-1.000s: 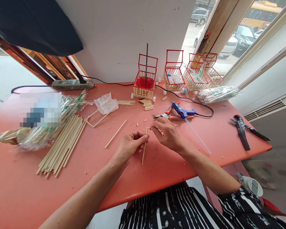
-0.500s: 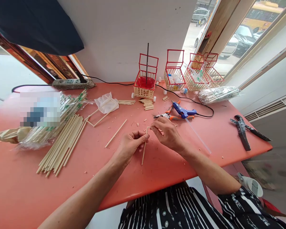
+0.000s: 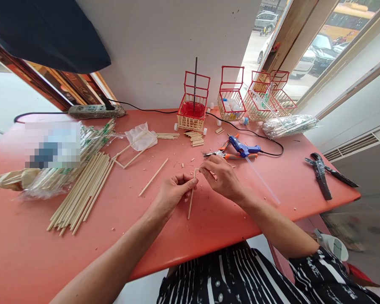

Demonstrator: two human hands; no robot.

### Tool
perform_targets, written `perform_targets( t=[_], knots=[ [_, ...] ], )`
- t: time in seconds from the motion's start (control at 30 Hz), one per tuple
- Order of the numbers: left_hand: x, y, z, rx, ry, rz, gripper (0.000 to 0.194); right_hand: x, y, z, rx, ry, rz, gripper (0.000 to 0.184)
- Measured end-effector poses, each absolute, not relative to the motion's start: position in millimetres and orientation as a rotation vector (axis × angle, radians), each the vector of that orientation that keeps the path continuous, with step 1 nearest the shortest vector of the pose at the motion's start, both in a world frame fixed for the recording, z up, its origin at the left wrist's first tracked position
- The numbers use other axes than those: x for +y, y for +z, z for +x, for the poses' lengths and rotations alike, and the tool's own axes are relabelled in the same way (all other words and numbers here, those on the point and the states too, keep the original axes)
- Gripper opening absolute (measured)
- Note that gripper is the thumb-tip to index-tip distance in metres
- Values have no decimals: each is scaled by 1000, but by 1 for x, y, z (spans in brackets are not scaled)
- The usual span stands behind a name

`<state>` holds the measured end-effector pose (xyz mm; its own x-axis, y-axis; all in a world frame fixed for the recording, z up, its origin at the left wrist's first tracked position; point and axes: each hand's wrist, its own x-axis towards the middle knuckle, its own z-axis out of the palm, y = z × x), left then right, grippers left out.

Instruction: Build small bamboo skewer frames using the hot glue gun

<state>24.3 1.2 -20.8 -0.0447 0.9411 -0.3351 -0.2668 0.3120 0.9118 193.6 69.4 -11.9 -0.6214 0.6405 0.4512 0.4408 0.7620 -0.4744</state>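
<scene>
My left hand (image 3: pixel 179 190) pinches a thin wooden stick (image 3: pixel 191 204) between thumb and fingers, its lower end slanting down toward the table. Close by on the right, my right hand (image 3: pixel 221 177) is closed at the fingertips on a short piece of wooden stick (image 3: pixel 197 169), held against the top end of the longer one. Whether the two pieces are joined cannot be made out. One loose stick (image 3: pixel 153 177) lies left of my hands. Just beyond my right hand are orange-handled pliers (image 3: pixel 240 156) and a blue glue gun (image 3: pixel 242 146) with a clear glue stick in it.
A pile of sticks (image 3: pixel 82 194) and plastic-wrapped bundles (image 3: pixel 98 139) lie at left. Several small stick-built carts, one a red-trimmed cart (image 3: pixel 191 122), stand along the wall. Short cut sticks (image 3: pixel 195 138) lie before it. Black-handled cutters (image 3: pixel 319 175) rest at the right edge; a power strip (image 3: pixel 96 111) sits behind.
Both hands keep the same hold on the stick pieces. The whole view has shifted very slightly; nothing on the table has visibly moved.
</scene>
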Motion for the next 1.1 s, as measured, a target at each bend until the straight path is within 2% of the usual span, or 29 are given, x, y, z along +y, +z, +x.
perform_targets(
  t=[0.43, 1.1],
  knots=[
    [1, -25, 23, 1217, 1120, 773, 41, 70, -13, 193, -2329, 433, -795, 16],
    [1, -29, 22, 1191, 1138, 742, 33, 71, -14, 193, -2319, 391, -785, 13]
  ],
)
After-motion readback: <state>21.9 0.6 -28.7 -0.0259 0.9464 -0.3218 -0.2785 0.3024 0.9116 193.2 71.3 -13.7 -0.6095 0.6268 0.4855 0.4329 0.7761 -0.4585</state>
